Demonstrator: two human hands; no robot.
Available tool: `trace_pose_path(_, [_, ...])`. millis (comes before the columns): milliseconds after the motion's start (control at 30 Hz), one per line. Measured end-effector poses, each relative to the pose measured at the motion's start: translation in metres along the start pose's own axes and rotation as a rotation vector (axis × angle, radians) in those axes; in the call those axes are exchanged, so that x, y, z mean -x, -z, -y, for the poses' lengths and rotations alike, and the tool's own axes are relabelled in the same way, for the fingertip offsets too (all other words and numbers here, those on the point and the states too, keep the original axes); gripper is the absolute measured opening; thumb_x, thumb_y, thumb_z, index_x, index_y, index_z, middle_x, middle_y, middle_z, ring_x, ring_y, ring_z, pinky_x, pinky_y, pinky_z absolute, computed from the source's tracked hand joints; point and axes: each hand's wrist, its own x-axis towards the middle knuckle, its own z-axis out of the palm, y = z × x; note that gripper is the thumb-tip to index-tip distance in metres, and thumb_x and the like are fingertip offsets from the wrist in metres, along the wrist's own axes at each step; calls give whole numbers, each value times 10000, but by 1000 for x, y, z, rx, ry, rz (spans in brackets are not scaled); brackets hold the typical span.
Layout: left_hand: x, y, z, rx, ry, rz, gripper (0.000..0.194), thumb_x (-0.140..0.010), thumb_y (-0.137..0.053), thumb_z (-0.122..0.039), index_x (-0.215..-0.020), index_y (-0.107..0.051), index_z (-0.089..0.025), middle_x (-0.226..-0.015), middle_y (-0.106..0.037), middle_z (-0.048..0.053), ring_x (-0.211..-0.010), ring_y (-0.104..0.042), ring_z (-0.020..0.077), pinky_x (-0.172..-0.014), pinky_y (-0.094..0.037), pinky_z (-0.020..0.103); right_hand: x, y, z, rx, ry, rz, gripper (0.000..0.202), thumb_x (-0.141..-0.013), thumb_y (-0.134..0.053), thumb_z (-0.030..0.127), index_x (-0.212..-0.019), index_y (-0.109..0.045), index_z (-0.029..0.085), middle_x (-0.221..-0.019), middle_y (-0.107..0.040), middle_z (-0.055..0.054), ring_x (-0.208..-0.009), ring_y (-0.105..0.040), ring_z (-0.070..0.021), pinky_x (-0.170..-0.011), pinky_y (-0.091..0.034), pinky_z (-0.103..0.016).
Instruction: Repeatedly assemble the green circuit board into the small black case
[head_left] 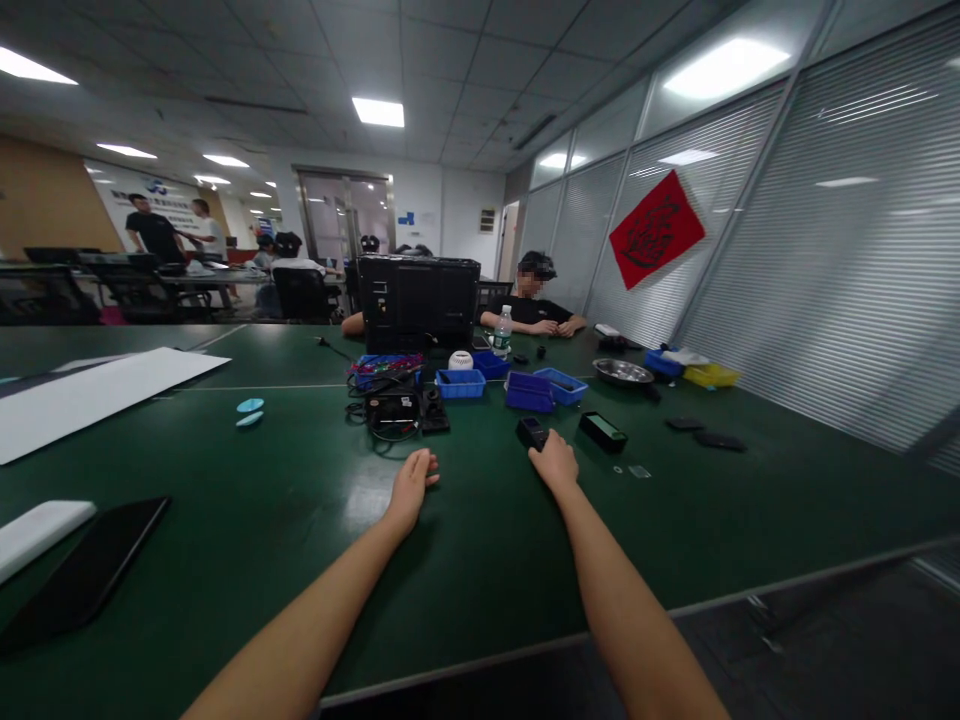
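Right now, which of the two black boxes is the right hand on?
The left box: the right hand is at its near edge. The green-topped box, further right, has no hand on it.

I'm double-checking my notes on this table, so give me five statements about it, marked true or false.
1. The right hand touches the black device. True.
2. The left hand holds the bottle. False: the bottle stands well beyond it.
3. The yellow tray is right of the metal bowl. True.
4. The ball is in the metal bowl. False: it is just behind a blue tray.
5. The bottle is upright. True.
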Motion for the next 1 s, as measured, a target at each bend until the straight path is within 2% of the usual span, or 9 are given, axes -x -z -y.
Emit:
trace_pose_path(167, [2,0,-6,-1,38,5,411,-726,-533,-493,-939,-564,-142,-970,-591,103,-876,-583,166,-735,-500,311,-14,4,-21,-77,-26,-38,641,-674,-577,445,-1200,-442,103,-1128,-527,-198,-1016,-511,-299,-814,-389,-370])
trace_pose_path(333, [3,0,-8,4,39,21,417,-712,-549,-498,-920,-576,-138,-950,-593,98,-859,-582,163,-732,-501,308,-20,5,-31,-114,-50,-22,493,-655,-602,423,-1059,-565,143,-1001,-610,-147,-920,-572,-267,-738,-415,-324])
trace_pose_path(433, [3,0,-8,0,40,21,424,-704,-554,-506,-913,-582,-138,-933,-597,93,-840,-582,159,-717,-500,301,-21,7,-32,-150,-28,-2,504,-644,-597,483,-1018,-591,145,-969,-626,-144,-889,-583,-264,-697,-415,-312])
trace_pose_path(567, [4,-1,-10,3,53,14,432,-694,-556,-519,-891,-585,-136,-907,-603,83,-806,-584,147,-698,-498,287,-23,12,-33,-263,-55,-20,540,-727,-433,587,-955,-626,137,-942,-634,-152,-858,-589,-259,-668,-407,-305])
trace_pose_path(733, [4,0,-10,-8,49,32,457,-683,-557,-538,-889,-591,-132,-905,-603,80,-793,-586,142,-696,-500,284,-27,15,-40,-350,-151,-178,507,-829,-257,464,-826,-653,148,-841,-648,-144,-780,-594,-231,-636,-395,-284])
trace_pose_path(833, [2,2,-8,-2,55,43,467,-672,-562,-546,-875,-596,-128,-895,-605,80,-784,-587,141,-692,-500,283,-30,12,-43,-436,-165,-205,511,-828,-243,457,-822,-653,151,-826,-655,-128,-773,-596,-225,-639,-401,-279])
trace_pose_path(900, [2,2,-8,6,60,53,473,-664,-564,-552,-870,-595,-127,-887,-604,74,-784,-584,141,-699,-498,286,-30,10,-41,-436,-134,-156,519,-803,-286,513,-873,-646,146,-869,-653,-128,-805,-594,-232,-660,-408,-286])
trace_pose_path(1000, [3,2,-9,2,62,53,482,-655,-563,-561,-859,-592,-125,-883,-600,71,-794,-581,144,-713,-494,293,-24,5,-33,-293,-77,-47,573,-701,-462,573,-1041,-587,129,-1009,-617,-152,-924,-563,-270,-721,-412,-318])
